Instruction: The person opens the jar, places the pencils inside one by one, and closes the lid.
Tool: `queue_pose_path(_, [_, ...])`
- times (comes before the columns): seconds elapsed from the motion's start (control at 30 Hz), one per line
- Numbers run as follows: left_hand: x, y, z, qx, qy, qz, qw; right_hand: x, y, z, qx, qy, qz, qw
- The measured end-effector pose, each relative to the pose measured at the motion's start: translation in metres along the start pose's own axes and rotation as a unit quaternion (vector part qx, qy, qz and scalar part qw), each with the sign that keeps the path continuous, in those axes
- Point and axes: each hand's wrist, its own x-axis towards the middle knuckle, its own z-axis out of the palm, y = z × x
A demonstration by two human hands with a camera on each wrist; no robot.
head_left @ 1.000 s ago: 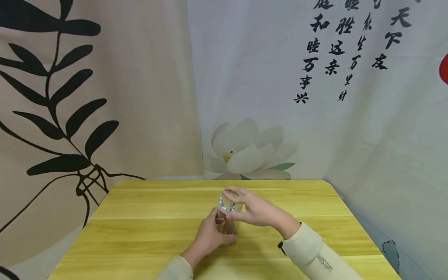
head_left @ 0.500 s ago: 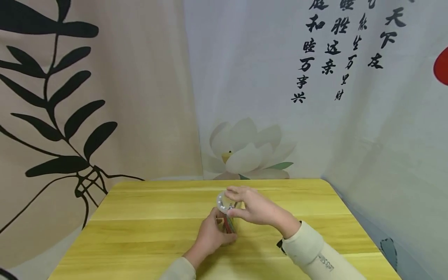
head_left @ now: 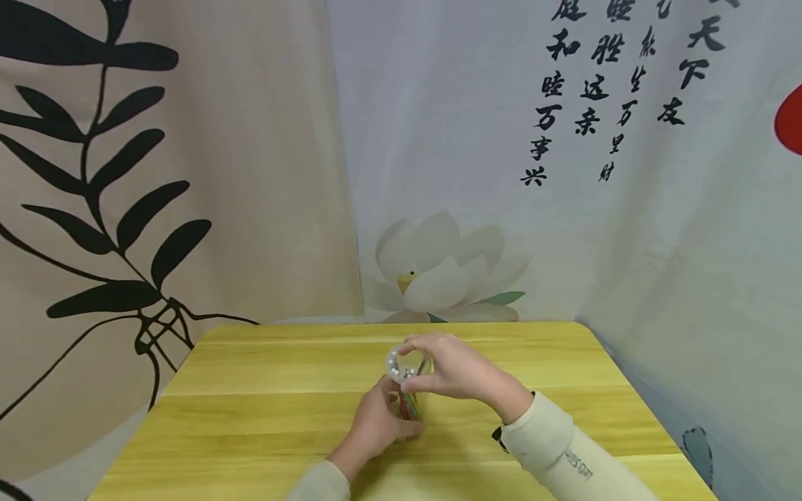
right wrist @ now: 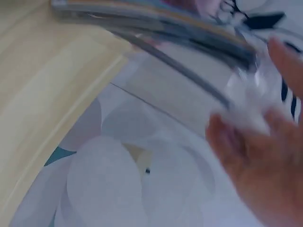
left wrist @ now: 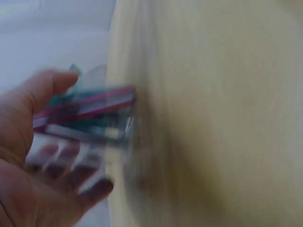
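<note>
Near the middle of the table, a clear tube-like container (head_left: 410,407) stands tilted, with several long thin coloured sticks inside, one of them red. Its round whitish top (head_left: 393,364) shows small white dots round the inside. My left hand (head_left: 376,421) holds the lower part, thumb on the near side. At the top, my right hand (head_left: 460,369) curls thumb and fingers round the rim. The left wrist view shows the blurred container (left wrist: 124,113) with red and green sticks between thumb and fingers. Blurred too in the right wrist view, dark sticks (right wrist: 189,35) run toward my right fingers.
The wooden table (head_left: 250,424) extends to both sides of my hands. Behind its far edge hangs a pale cloth backdrop (head_left: 438,139) with a printed lotus, dark leaves and black lettering.
My right hand and the container's top have shifted slightly left. Both hands stay on the container, and the sticks inside sit a little differently.
</note>
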Motion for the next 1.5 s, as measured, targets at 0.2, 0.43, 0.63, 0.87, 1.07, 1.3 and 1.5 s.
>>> queue_pose_path(0.2, [-0.001,-0.001,0.006,0.034,0.028,0.006,0.9990,-0.005,-0.005,0.021,-0.073,0.123,-0.004,0.9897])
queue_pose_path(0.43, [0.004,-0.011,-0.005,-0.047,-0.071,0.017,0.9962,-0.002,0.012,-0.001,0.076,-0.042,-0.031,0.9957])
queue_pose_path(0.63, [0.005,-0.007,-0.001,-0.022,-0.013,0.008,0.9996,0.000,0.002,0.014,-0.004,0.054,-0.043,0.9976])
queue_pose_path(0.87, [0.005,-0.011,-0.014,-0.051,-0.120,0.020,0.9913,-0.004,0.013,0.011,0.074,-0.002,-0.065,0.9952])
queue_pose_path(1.07, [0.003,-0.012,-0.015,-0.075,-0.130,0.015,0.9886,-0.005,0.018,0.025,0.049,0.011,-0.087,0.9950])
queue_pose_path(1.3, [-0.010,0.000,0.015,0.023,0.089,-0.004,0.9957,-0.011,-0.011,0.077,-0.050,0.211,-0.007,0.9762])
queue_pose_path(1.5, [-0.009,-0.004,0.013,0.011,0.064,0.000,0.9979,-0.017,-0.024,0.058,-0.002,0.100,0.087,0.9911])
